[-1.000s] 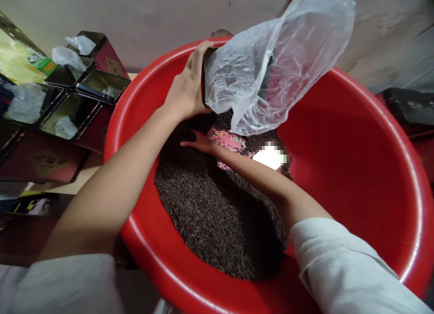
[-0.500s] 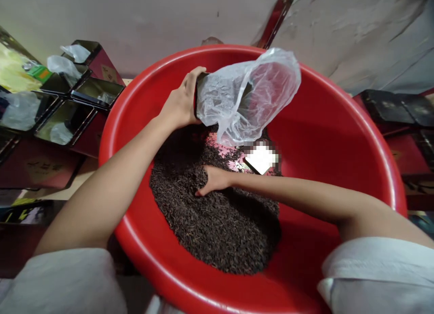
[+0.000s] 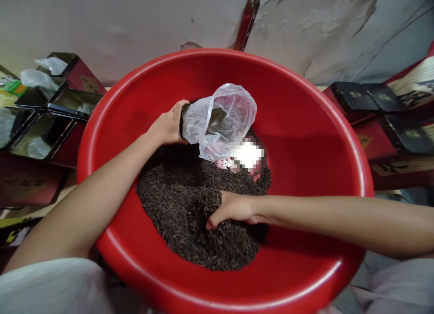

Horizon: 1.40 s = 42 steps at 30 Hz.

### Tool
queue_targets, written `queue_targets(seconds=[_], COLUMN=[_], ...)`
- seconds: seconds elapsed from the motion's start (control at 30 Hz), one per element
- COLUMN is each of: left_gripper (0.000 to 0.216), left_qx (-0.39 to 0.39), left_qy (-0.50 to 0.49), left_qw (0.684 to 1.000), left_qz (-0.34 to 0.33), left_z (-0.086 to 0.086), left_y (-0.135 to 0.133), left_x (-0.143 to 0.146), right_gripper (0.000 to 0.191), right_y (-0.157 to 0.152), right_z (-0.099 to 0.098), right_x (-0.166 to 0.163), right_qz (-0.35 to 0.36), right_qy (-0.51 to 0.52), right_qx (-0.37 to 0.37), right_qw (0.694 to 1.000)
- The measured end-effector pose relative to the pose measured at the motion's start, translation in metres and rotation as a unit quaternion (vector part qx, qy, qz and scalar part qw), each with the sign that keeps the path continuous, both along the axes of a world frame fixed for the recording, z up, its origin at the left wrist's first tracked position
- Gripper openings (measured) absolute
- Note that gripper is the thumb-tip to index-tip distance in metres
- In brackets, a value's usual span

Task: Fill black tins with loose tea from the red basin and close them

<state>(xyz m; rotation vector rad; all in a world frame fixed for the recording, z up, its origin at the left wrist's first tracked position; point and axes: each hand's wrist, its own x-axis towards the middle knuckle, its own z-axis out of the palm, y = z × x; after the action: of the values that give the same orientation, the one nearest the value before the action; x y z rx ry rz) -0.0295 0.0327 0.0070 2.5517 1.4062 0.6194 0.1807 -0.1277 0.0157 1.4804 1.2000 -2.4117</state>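
Note:
A wide red plastic tub (image 3: 312, 178) holds a dark heap of loose tea leaves (image 3: 169, 210). My left hand (image 3: 172, 124) is closed around the base of a dark tin, mostly hidden, that lies tilted over the heap. Out of its mouth hangs a clear plastic bag (image 3: 233, 110), its open end facing right. My right hand (image 3: 233, 208) is pushed into the tea leaves, thumb held apart; its other fingers are buried, so I cannot tell how they are bent. Beyond it, in the tub, shows a bright pixelated patch (image 3: 249, 154).
Several open tins (image 3: 42, 135) with plastic bags in them stand to the left of the tub. At the right are tins with dark lids (image 3: 354, 97). A dark red strip (image 3: 247, 22) leans against the peeling wall (image 3: 135, 16) behind.
My right hand has moved nearer to me through the tea leaves, leaving a hollow around it. The tin and bag stay in my left hand. The view has shifted to the right.

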Motion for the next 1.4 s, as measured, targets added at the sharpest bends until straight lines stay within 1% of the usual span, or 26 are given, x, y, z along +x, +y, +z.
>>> queue_targets(seconds=[0.03,0.07,0.1,0.2,0.3,0.47,0.53,0.6,0.7,0.77,0.83,0.9,0.97,1.03,1.07,1.1,1.13,1.17,1.2,1.23,1.27,1.3,1.33,1.37,1.4], left_gripper=[0.105,0.105,0.106,0.108,0.111,0.105,0.103,0.102,0.094,0.088,0.089,0.096,0.099,0.098,0.097,0.097,0.097,0.097,0.097,0.097,0.097,0.097,0.097,0.098,0.099], left_qx=[-0.001,0.000,0.004,0.025,0.044,0.055,0.076,0.110,0.161,0.163,0.138,0.100,0.058,0.020,0.005,-0.008,-0.020,-0.032,-0.044,-0.055,-0.064,-0.070,-0.073,-0.073,-0.074], left_qy=[0.004,0.004,0.000,-0.015,-0.012,0.034,0.050,0.045,0.023,0.023,0.016,-0.001,-0.012,-0.013,-0.014,-0.015,-0.016,-0.019,-0.024,-0.031,-0.039,-0.046,-0.052,-0.055,-0.056], left_qw=[1.000,1.000,1.000,0.999,0.997,0.995,0.994,0.989,0.975,0.969,0.973,0.983,0.990,0.993,0.994,0.995,0.996,0.997,0.998,0.998,0.997,0.996,0.995,0.994,0.993], left_qz=[0.003,0.001,-0.005,-0.042,-0.067,-0.070,-0.069,-0.086,-0.154,-0.187,-0.182,-0.156,-0.130,-0.113,-0.106,-0.096,-0.082,-0.064,-0.041,-0.016,0.008,0.029,0.046,0.058,0.066], left_z=[-0.002,-0.004,-0.006,-0.014,-0.019,-0.016,-0.014,-0.012,-0.008,-0.006,-0.005,-0.005,-0.006,-0.005,-0.004,-0.003,-0.002,0.000,0.001,0.002,0.003,0.004,0.004,0.004,0.004], left_y=[0.000,0.000,0.000,0.001,0.001,0.000,-0.001,-0.003,-0.010,-0.016,-0.021,-0.025,-0.028,-0.030,-0.031,-0.031,-0.031,-0.030,-0.030,-0.030,-0.029,-0.028,-0.028,-0.027,-0.026], left_x=[0.000,-0.001,-0.001,-0.001,0.001,0.001,0.003,0.007,0.018,0.026,0.033,0.037,0.039,0.039,0.040,0.040,0.039,0.039,0.038,0.037,0.036,0.034,0.033,0.032,0.031], right_gripper=[0.028,0.029,0.030,0.033,0.033,0.034,0.029,0.021,0.017,0.019,0.024,0.033,0.043,0.042,0.038,0.033,0.028,0.023,0.019,0.015,0.013,0.012,0.011,0.013,0.021], right_y=[-0.002,-0.002,-0.002,0.006,0.017,0.036,0.044,0.054,0.068,0.076,0.081,0.083,0.082,0.078,0.075,0.071,0.067,0.063,0.057,0.051,0.044,0.037,0.031,0.026,0.023], right_z=[0.005,0.010,0.015,0.029,0.041,0.057,0.063,0.064,0.055,0.044,0.035,0.030,0.031,0.035,0.038,0.040,0.041,0.042,0.041,0.037,0.032,0.023,0.011,-0.003,-0.019], right_x=[0.000,0.000,-0.001,-0.002,0.000,0.014,0.020,0.023,0.025,0.025,0.024,0.025,0.026,0.029,0.031,0.032,0.034,0.035,0.035,0.034,0.033,0.031,0.029,0.027,0.024], right_qz=[-0.021,-0.041,-0.058,-0.099,-0.122,-0.190,-0.220,-0.262,-0.357,-0.410,-0.423,-0.395,-0.336,-0.267,-0.235,-0.213,-0.200,-0.193,-0.180,-0.148,-0.092,-0.018,0.069,0.151,0.211], right_qy=[0.011,0.022,0.034,0.085,0.116,0.118,0.121,0.109,0.080,0.066,0.062,0.072,0.081,0.064,0.051,0.039,0.031,0.030,0.036,0.052,0.076,0.099,0.117,0.121,0.095], right_qx=[-0.041,-0.066,-0.074,-0.058,-0.045,-0.005,0.018,0.043,0.098,0.141,0.186,0.233,0.281,0.348,0.394,0.448,0.513,0.586,0.661,0.732,0.788,0.822,0.830,0.814,0.781], right_qw=[0.999,0.997,0.995,0.990,0.985,0.975,0.968,0.958,0.926,0.899,0.884,0.886,0.895,0.897,0.887,0.867,0.834,0.787,0.727,0.663,0.604,0.561,0.541,0.548,0.580])
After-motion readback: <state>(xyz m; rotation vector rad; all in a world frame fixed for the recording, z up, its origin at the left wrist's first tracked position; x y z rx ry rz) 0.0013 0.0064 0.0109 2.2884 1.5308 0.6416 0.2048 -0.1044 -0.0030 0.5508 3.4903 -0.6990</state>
